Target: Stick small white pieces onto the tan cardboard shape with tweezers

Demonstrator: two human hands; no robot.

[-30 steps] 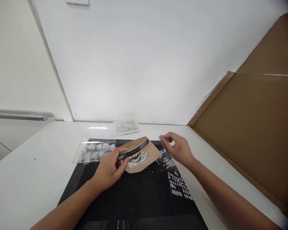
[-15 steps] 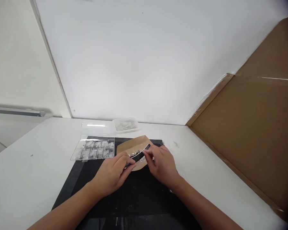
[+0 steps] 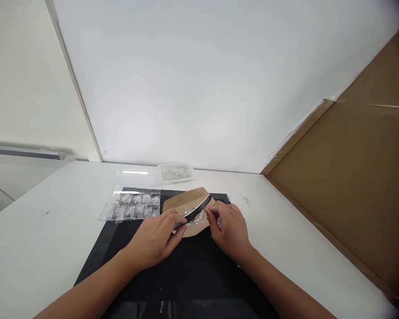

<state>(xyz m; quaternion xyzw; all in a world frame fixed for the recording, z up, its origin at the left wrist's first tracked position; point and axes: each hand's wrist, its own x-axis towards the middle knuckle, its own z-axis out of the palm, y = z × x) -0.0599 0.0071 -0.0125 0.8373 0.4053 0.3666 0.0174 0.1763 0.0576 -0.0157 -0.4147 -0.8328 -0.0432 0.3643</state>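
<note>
In the head view, I have the left hand (image 3: 154, 239) pinching the lower end of the curved black strip (image 3: 196, 212) between thumb and fingers. The right hand (image 3: 231, 228) has its fingers bent close together at the strip's upper end; I can't tell whether they grip it. The strip slants over the brown paper (image 3: 177, 203) and its white bits (image 3: 200, 217). I see the paper on the black mat (image 3: 186, 283), with 1 clear case (image 3: 133, 204) to its left and 1 tub (image 3: 177, 181) behind on the bench (image 3: 36, 248).
</note>
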